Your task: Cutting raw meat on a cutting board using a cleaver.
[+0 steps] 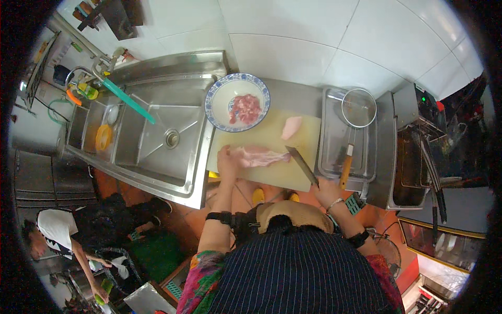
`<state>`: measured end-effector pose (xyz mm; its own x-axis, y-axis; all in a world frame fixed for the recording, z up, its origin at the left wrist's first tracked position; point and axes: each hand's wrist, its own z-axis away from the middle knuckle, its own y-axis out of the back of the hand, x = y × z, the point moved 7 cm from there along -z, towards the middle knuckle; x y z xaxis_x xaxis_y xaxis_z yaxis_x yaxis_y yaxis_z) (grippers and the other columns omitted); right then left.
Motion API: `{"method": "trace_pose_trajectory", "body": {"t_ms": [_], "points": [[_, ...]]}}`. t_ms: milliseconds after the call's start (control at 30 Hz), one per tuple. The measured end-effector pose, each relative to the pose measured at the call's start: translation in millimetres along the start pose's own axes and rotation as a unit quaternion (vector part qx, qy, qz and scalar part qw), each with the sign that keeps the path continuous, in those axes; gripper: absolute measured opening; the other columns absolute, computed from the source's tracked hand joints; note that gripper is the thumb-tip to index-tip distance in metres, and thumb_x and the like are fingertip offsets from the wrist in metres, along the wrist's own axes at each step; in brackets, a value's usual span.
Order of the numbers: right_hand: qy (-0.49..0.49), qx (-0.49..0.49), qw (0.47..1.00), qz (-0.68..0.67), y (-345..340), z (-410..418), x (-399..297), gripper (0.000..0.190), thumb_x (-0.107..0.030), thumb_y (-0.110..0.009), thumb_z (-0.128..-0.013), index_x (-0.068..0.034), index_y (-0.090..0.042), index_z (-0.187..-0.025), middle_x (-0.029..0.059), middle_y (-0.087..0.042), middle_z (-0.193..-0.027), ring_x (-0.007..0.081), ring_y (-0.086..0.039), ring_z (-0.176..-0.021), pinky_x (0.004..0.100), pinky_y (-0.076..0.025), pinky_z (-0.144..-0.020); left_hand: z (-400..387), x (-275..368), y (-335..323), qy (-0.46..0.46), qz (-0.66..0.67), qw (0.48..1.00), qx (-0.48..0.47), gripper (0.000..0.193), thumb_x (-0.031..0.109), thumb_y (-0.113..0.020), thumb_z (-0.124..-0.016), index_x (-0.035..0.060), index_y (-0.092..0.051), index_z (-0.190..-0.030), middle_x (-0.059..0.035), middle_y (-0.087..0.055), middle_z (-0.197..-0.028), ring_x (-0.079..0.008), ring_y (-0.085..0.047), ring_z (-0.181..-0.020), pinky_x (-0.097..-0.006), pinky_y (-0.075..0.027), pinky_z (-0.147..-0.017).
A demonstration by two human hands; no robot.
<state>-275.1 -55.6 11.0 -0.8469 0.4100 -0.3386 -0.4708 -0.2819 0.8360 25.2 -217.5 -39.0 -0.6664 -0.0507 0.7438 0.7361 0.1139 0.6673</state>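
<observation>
A long piece of raw pale meat (259,157) lies across a yellowish cutting board (270,178). My left hand (228,163) holds its left end, fingers curled on it. In my right hand (327,191) is the handle of a cleaver (302,164), its blade slanting up and left to near the right end of the meat. A smaller pale pink piece of meat (291,127) rests farther back on the board. Behind the board's left corner stands a blue-and-white bowl (217,103) with cut raw meat pieces (246,109) inside.
To the left is a stainless steel sink (155,157) with a green hose (129,101) over it. A wire strainer (359,108) with a wooden handle lies over a metal tray (329,149) on the right, beside a fryer (408,172). Another person (59,231) bends down at lower left.
</observation>
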Motion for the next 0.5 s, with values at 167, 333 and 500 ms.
{"method": "trace_pose_trajectory", "body": {"t_ms": [167, 333, 500], "points": [[-0.004, -0.001, 1.0, 0.001, 0.9, 0.8, -0.8, 0.027, -0.027, -0.048, -0.079, -0.006, -0.057, -0.094, 0.0232, -0.06, -0.076, 0.0408, -0.059, -0.073, 0.0514, -0.047, -0.067, -2.4, -6.9, 17.0, -0.049, 0.057, 0.997, -0.004, 0.035, 0.012, -0.059, -0.077, 0.0013, -0.053, -0.11, -0.0145, -0.054, -0.097, -0.0272, -0.053, -0.084, -0.032, -0.044, -0.072], [0.011, 0.001, 1.0, -0.004, -1.7, 1.3, -4.2, 0.027, -0.026, -0.048, -0.079, -0.005, -0.057, -0.095, 0.024, -0.06, -0.078, 0.0408, -0.059, -0.075, 0.0509, -0.047, -0.068, 5.1, 12.3, 7.5, -0.234, -0.061, 0.969, 0.044, 0.029, 0.014, -0.058, -0.074, 0.0031, -0.056, -0.101, -0.0159, -0.054, -0.094, -0.0323, -0.052, -0.084, -0.0405, -0.042, -0.075], [0.026, 0.018, 0.999, -0.019, -0.1, 0.4, -2.3, 0.027, -0.025, -0.048, -0.079, -0.004, -0.057, -0.094, 0.0251, -0.06, -0.081, 0.0394, -0.059, -0.078, 0.0489, -0.046, -0.071, -6.4, 8.3, -17.1, -0.116, -0.04, 0.981, -0.15, 0.023, 0.021, -0.061, -0.072, 0.0028, -0.056, -0.086, -0.0191, -0.057, -0.09, -0.0355, -0.052, -0.087, -0.0439, -0.041, -0.076]]}}
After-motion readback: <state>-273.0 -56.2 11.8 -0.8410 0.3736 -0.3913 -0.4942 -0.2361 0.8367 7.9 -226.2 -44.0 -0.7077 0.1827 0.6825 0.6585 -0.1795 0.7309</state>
